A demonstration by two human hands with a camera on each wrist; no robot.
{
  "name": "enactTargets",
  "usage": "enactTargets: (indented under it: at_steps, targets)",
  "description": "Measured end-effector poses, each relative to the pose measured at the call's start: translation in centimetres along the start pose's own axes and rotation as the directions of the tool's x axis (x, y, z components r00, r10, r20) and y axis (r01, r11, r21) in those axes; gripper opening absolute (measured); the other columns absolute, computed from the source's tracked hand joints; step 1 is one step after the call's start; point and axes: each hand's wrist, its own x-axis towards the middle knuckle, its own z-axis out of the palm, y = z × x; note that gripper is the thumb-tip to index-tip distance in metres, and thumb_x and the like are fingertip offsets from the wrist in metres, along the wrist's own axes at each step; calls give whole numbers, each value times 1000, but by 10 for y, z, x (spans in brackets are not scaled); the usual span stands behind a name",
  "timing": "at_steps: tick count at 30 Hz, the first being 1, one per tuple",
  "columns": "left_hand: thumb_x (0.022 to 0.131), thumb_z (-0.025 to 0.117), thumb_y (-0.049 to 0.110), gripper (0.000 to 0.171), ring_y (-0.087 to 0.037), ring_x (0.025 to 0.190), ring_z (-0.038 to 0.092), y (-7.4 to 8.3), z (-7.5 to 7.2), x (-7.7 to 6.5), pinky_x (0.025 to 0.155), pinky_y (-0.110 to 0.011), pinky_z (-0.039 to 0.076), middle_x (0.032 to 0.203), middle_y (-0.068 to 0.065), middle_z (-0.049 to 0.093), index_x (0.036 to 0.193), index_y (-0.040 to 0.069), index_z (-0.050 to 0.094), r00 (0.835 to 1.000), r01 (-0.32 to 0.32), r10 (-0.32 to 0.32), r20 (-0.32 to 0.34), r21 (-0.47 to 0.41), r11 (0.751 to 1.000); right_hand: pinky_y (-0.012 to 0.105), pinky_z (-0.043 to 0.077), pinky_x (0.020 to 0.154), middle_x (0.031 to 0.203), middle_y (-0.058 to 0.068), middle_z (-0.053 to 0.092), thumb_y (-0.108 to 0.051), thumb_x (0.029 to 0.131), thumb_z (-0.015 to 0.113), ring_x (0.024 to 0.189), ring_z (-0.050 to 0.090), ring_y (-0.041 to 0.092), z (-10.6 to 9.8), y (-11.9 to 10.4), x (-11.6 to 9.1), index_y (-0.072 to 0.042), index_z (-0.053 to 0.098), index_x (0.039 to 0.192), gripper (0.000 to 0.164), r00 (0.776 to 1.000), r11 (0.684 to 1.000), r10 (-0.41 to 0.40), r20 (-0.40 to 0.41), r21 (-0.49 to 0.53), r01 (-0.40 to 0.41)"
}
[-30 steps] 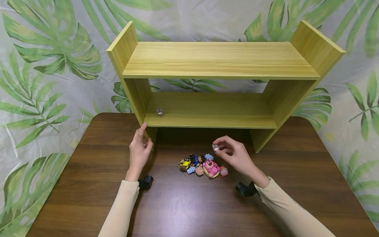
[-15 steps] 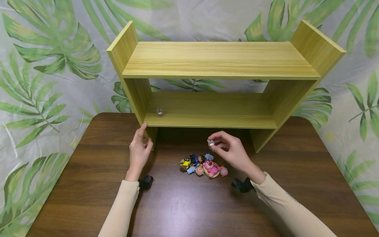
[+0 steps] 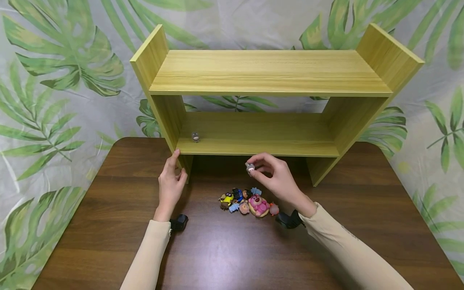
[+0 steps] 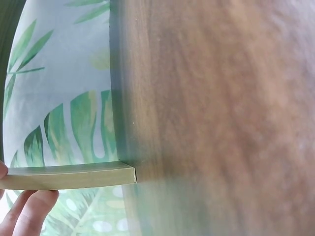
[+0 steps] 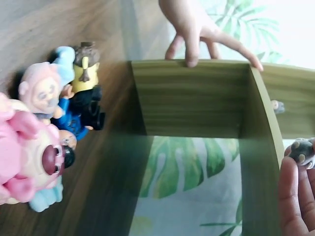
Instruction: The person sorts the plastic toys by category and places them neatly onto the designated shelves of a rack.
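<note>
A wrinkled, leaf-printed backdrop rises behind a brown wooden table catching pale glare.

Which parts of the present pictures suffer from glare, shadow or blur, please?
Head view: pale glare on the near middle of the table, dark shade beneath the lower shelf; left wrist view: the tabletop looks smeared and soft, while the panel end is crisper; right wrist view: the leafy backdrop is washed out at upper right.
</note>
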Motion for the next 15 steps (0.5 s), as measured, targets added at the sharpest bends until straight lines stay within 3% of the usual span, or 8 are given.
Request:
enactTargets:
  at_steps: [8,15]
  targets:
    - [83,54,-13,80,-32,64,44,1,0,1,46,-38,47,104,-16,53,145,34,33,1000,7,-7,2,-12,1000,30,52,79,101,12,65,4,87,65,87,63,21,5,-3,13,1,62,107,21,999,999,-42,-5,22,42]
    - [83,54,-13,81,-27,64,42,1,-1,0,47,-35,45,101,-15,52,145,34,33,1000,11,-11,6,-5,1000,31,52,79,101,12,65,4,86,66,88,63,22,9,-7,25,2,61,106,20,998,998,-56,-22,39,57]
